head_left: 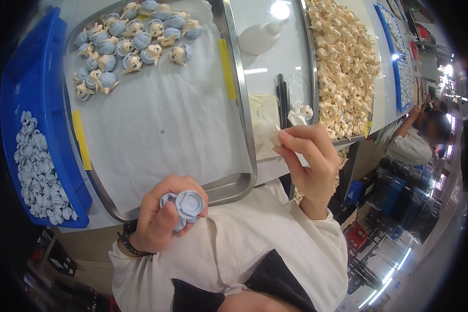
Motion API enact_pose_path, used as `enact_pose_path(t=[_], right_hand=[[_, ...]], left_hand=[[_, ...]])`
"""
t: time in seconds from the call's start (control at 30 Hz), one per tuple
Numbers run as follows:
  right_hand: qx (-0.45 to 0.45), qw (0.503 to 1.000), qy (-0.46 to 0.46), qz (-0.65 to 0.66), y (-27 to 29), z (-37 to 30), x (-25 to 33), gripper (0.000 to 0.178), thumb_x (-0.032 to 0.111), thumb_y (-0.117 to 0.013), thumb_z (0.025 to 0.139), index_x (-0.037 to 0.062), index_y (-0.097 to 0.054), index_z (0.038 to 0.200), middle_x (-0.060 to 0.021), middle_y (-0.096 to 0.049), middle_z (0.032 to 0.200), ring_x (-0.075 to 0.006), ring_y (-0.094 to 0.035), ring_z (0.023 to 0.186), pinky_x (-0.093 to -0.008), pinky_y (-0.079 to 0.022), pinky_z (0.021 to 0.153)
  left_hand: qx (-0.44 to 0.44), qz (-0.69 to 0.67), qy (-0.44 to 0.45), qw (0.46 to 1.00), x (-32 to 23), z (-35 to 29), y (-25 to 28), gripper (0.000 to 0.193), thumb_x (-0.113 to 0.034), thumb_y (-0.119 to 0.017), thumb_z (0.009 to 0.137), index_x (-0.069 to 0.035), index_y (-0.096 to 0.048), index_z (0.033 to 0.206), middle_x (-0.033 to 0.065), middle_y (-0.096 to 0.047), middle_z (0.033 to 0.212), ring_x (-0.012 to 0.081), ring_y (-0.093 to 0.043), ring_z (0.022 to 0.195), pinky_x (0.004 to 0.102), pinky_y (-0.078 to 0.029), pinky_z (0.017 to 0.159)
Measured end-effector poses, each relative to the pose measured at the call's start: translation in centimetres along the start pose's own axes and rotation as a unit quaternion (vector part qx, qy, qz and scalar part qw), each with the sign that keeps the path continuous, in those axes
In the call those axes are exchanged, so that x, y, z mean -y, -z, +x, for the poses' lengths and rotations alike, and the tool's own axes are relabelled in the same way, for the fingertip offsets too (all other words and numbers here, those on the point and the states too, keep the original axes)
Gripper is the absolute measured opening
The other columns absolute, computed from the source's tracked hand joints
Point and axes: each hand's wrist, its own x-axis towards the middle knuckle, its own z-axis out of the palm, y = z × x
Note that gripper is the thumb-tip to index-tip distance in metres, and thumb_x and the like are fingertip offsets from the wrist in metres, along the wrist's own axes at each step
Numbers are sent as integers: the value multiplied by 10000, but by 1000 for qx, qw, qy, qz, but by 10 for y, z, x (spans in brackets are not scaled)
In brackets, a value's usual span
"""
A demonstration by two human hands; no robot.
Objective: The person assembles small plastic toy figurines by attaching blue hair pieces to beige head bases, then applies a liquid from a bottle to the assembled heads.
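My left hand (160, 216) is closed around a few pale blue-grey doll hair pieces (189, 203), hollow sides up, near the front edge of a metal tray. Between thumb and fingertips my right hand (311, 164) pinches a small cream doll head piece (274, 137), much of it hidden by the fingers. It hangs over a pale square pad (263, 115) with a wet-looking patch. Just beyond the right hand lies a crumpled white wipe (297, 118) with a small doll head piece (307, 111) against it.
Assembled doll heads (140, 40) lie at the far end of the paper-lined tray (246, 151). A blue bin (23, 86) at left holds loose hair pieces; a right-hand tray is heaped with cream head pieces (346, 67). A white bottle (260, 39) and black tools (282, 99) stand between. Another person (408, 140) sits at right.
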Motion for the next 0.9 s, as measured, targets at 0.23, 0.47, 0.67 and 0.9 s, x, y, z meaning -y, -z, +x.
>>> enact_pose_path(t=[0.23,0.47,0.67,0.9], right_hand=[[-69,997,15,43,-8,-13,-15,278,-56,-732,608,3,-640,863,-98,-621,800,-203,-568,665,-275,-441,542],[-101,992,18,70,-12,-18,-16,301,-56,-741,586,5,-641,863,-104,-622,803,-208,-570,670,-270,-437,555],[-101,967,58,225,-3,-18,5,333,-11,-773,593,18,-646,900,-105,-628,826,-205,-578,678,-267,-444,569],[-44,929,124,347,-16,-10,27,311,39,-784,613,4,-651,893,-107,-628,827,-191,-580,660,-258,-454,548]], left_hand=[[14,-8,15,1000,1,2,-5,448,-445,-389,935,-10,-466,1011,107,-548,896,27,-410,529,173,-332,462],[26,24,72,997,-3,2,-9,390,-381,-407,945,-10,-467,1049,59,-541,887,36,-412,601,187,-346,541],[48,96,103,989,-1,10,-15,347,-332,-456,934,-3,-493,1037,29,-521,831,84,-430,652,218,-360,599],[66,191,22,979,0,16,-17,289,-288,-468,932,-14,-521,1008,59,-515,819,150,-477,690,256,-389,633]])
